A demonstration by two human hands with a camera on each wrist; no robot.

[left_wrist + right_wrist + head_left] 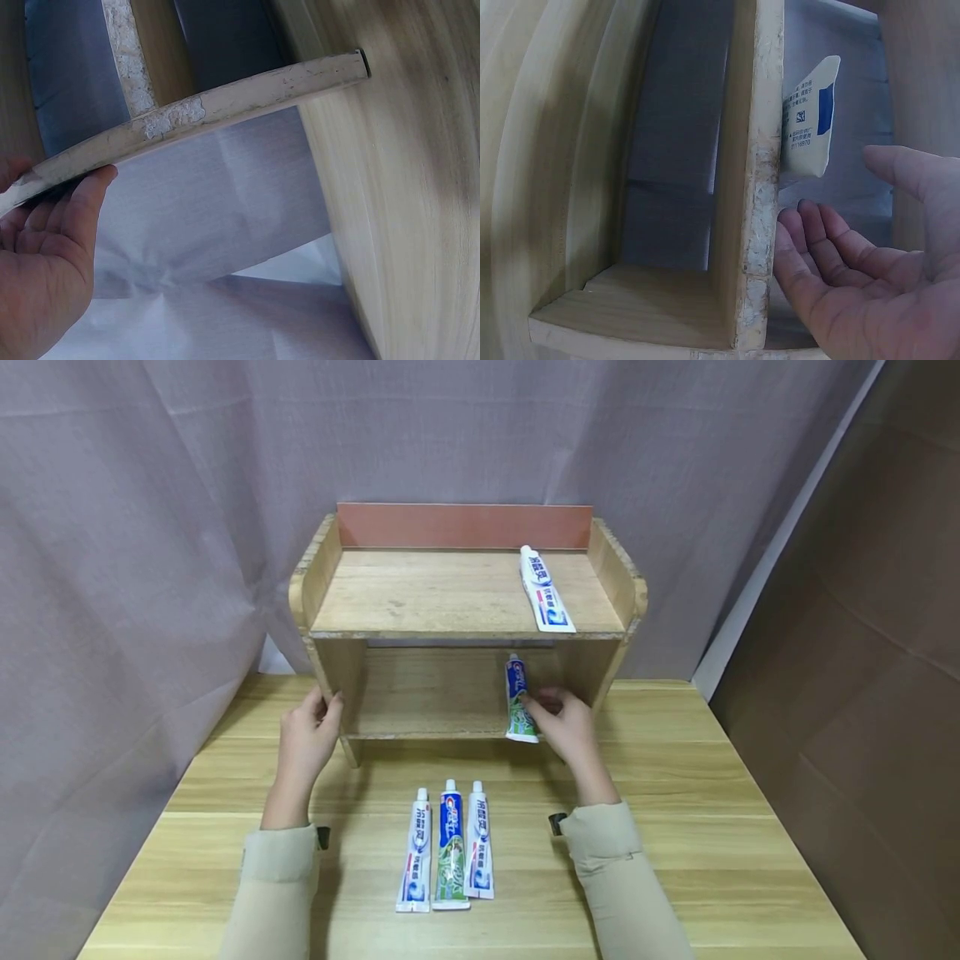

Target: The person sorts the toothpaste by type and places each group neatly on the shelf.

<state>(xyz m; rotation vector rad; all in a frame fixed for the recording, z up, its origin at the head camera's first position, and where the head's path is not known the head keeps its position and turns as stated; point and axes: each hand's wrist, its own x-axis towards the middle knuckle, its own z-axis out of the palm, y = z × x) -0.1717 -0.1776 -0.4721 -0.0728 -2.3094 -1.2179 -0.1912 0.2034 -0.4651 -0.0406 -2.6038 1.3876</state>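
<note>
A blue and green toothpaste tube (517, 702) lies on the lower board of a small wooden shelf (420, 693), its flat end at the front edge. Beside it is my right hand (564, 727). The right wrist view shows this hand (855, 262) with thumb and fingers spread, apart from the tube's flat end (810, 120). My left hand (309, 735) grips the shelf's left side panel (225, 97), thumb on one face and fingers on the other. A white and blue toothpaste tube (546, 589) rests on the upper board, towards the right.
On the table (675, 827) in front of the shelf lie three tubes side by side: a white one (416, 856), a blue and green one (451, 852) and another white one (479, 843). A grey curtain (450, 435) hangs behind the shelf.
</note>
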